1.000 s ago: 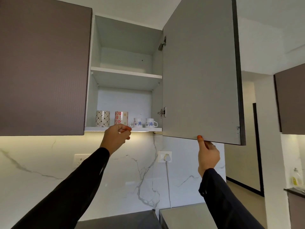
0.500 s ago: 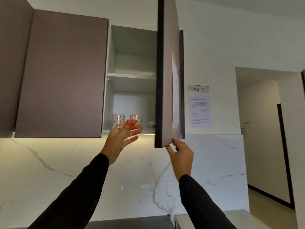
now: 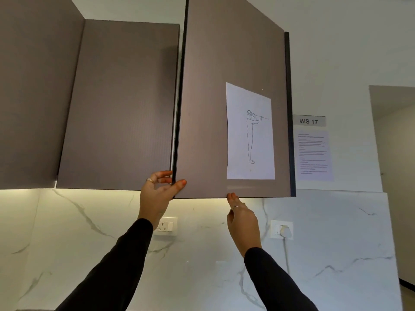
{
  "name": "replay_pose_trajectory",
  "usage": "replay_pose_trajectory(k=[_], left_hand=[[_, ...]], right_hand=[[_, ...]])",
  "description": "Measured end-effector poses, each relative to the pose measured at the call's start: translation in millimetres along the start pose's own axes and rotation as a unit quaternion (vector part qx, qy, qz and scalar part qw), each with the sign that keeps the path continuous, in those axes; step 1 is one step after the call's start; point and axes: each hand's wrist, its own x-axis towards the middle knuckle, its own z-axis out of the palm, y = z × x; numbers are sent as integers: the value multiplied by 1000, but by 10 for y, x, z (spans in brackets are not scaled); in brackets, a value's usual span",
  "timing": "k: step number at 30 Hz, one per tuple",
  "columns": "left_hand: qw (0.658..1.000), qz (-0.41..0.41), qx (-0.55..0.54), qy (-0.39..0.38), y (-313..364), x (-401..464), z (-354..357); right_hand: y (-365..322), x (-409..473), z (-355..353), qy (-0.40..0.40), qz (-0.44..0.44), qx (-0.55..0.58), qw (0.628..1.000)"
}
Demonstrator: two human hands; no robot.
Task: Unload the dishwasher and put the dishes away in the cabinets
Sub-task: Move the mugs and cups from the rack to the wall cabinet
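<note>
Left hand [image 3: 157, 196] pinches the cabinet door [image 3: 224, 108] corner at 7 o'clock; right hand [image 3: 241, 218], fingers straight, touches its bottom edge.

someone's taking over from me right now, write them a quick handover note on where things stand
Left hand: pinching the free lower corner of the cabinet door, thumb on its front.
Right hand: fingertips touching the door's bottom edge.
Door is nearly shut, and the cabinet's inside is hidden.
A line drawing is taped to the door front.
Left: push the door fully closed. No dishwasher or dishes in view, so the rest can't be judged.

Both arms reach up; left hand [image 3: 157, 194] pinching, right hand [image 3: 241, 217] fingertips raised.
</note>
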Motion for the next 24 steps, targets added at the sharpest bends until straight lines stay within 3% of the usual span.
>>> replay_pose_trajectory(k=[6,11,19,24], left_hand=[[992,51,87,73,-532,379,-82],[971,110,185,100,-833,663,-32],[960,113,249,52,-1195,1059,40],[965,101,242,28,-1357,1128,70]], right_hand=[[46,227,346,-58,-42,-100,992],[24,321,596,-54,-66,-159,984],[117,527,929,-68,-78,-218,971],[172,608,1191,-10,-54,-241,969]])
